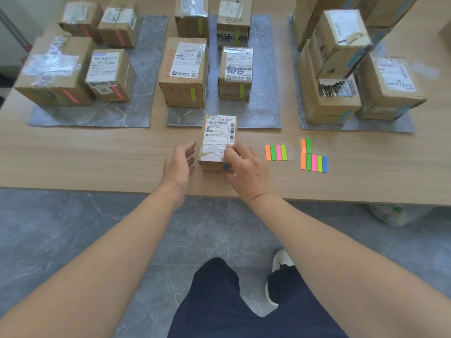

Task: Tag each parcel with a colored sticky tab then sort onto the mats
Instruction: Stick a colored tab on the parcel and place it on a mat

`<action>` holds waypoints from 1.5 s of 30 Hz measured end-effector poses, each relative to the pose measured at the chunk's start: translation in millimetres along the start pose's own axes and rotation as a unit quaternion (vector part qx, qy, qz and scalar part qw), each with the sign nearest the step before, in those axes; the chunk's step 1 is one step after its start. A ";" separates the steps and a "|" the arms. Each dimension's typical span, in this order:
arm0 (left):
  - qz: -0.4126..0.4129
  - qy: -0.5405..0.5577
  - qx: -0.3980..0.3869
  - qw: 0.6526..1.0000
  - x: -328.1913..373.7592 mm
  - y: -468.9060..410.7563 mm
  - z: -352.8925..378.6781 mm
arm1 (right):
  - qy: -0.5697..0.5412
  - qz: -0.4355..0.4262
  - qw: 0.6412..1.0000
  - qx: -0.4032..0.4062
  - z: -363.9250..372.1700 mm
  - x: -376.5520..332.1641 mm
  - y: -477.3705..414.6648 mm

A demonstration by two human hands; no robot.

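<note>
Dark trousers (219, 301) and one white shoe (280, 262) sit lowest in view, above a grey tiled floor (73, 228). Both my bare forearms reach forward over the near edge of the wooden table (97, 154).

My left hand (179, 167) is open, fingers loosely bent and spread, palm turned toward the left side of the small parcel (219, 135). It is just beside the box; whether it touches I cannot tell. My right hand (246, 168) grips the parcel's near right corner, fingers curled over the labelled top and thumb down the front face. A blue tab (225, 167) shows on that front face, beside my thumb.

That parcel lies flat on the table, its far end at the near edge of the middle mat (263, 106). To its right lie the nearer tab sheet (276, 152) and the farther tab sheet (314, 162), both on bare wood.

Beyond, the left mat (141, 69) carries boxes with pink tabs, the middle mat boxes with green tabs, and the right mat (380, 125) stacked boxes with blue tabs.
</note>
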State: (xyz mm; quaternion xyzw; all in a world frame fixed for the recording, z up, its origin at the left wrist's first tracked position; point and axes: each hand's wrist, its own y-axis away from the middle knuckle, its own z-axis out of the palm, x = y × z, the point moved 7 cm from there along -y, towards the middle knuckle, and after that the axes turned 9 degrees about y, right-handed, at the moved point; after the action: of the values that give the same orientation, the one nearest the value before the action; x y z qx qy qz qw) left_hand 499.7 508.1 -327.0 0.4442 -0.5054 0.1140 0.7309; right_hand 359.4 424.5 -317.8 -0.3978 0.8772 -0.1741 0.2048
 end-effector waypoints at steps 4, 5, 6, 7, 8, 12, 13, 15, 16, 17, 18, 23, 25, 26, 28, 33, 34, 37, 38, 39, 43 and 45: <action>-0.009 0.019 -0.036 0.999 0.6 4.3 11.3 | -0.317 0.276 0.903 -0.090 -4.0 14.5 -1.0; -0.007 0.021 -0.039 0.999 2.6 5.6 13.3 | -0.351 0.351 0.861 -0.113 -2.3 17.6 0.4; -0.008 0.025 -0.040 0.999 4.2 6.5 15.0 | -0.373 0.405 0.822 -0.143 0.9 17.9 1.8; -0.010 0.028 -0.039 0.999 6.6 7.7 16.3 | -0.385 0.434 0.796 -0.172 2.3 15.7 2.1; -0.010 0.029 -0.039 0.999 9.4 9.1 17.7 | -0.387 0.444 0.785 -0.192 0.2 12.8 0.9; -0.008 0.025 -0.050 0.998 27.5 19.5 22.9 | -0.377 0.435 0.799 -0.175 -26.2 8.5 -12.5; -0.005 0.023 -0.057 0.998 34.9 24.1 25.3 | -0.377 0.433 0.801 -0.169 -35.4 7.6 -17.0; 0.003 0.023 -0.066 0.998 50.4 32.8 30.7 | -0.375 0.433 0.804 -0.160 -56.1 5.3 -26.0; 0.010 0.019 -0.072 0.997 59.2 38.0 34.1 | -0.371 0.432 0.807 -0.154 -67.9 4.9 -30.6; 0.017 0.012 -0.080 0.997 68.7 44.2 37.5 | -0.368 0.428 0.813 -0.146 -79.5 4.8 -35.6; 0.023 0.005 -0.087 0.996 79.0 51.1 41.0 | -0.366 0.423 0.817 -0.138 -92.2 4.4 -40.9; 0.054 -0.012 -0.111 0.992 134.3 95.1 60.3 | -0.349 0.415 0.834 -0.101 -160.7 5.8 -63.1; 0.066 -0.018 -0.121 0.990 154.1 113.9 72.2 | -0.351 0.412 0.835 -0.095 -184.5 9.6 -69.8; 0.071 -0.021 -0.126 0.989 162.2 122.8 78.8 | -0.354 0.408 0.836 -0.094 -196.4 12.4 -73.0; 0.079 -0.025 -0.136 0.987 176.5 141.0 93.7 | -0.356 0.398 0.841 -0.086 -221.7 21.8 -78.3; 0.101 -0.030 -0.144 0.984 194.7 177.5 145.0 | -0.354 0.378 0.852 -0.080 -271.6 66.7 -82.0; 0.102 -0.030 -0.144 0.984 195.4 183.3 157.3 | -0.356 0.380 0.850 -0.079 -279.9 77.0 -81.0; 0.102 -0.034 -0.134 0.985 192.2 197.9 192.1 | -0.355 0.385 0.848 -0.079 -301.0 110.2 -75.2; 0.102 -0.035 -0.133 0.985 189.9 201.2 203.4 | -0.353 0.386 0.848 -0.080 -307.5 121.1 -73.4; 0.104 -0.037 -0.131 0.985 187.4 203.5 215.1 | -0.350 0.387 0.849 -0.084 -313.0 132.7 -71.4; 0.096 -0.044 -0.135 0.985 177.4 212.7 262.4 | -0.349 0.395 0.845 -0.092 -329.0 181.0 -63.2; 0.088 -0.039 -0.143 0.985 171.0 217.3 286.9 | -0.343 0.395 0.848 -0.086 -338.7 204.2 -59.5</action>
State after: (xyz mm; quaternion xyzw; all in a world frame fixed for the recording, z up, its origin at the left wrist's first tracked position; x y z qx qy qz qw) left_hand 262.2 366.4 -40.2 0.2929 -0.5816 0.0864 0.7540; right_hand 105.7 278.6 -45.3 -0.0677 0.8459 0.1449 0.5089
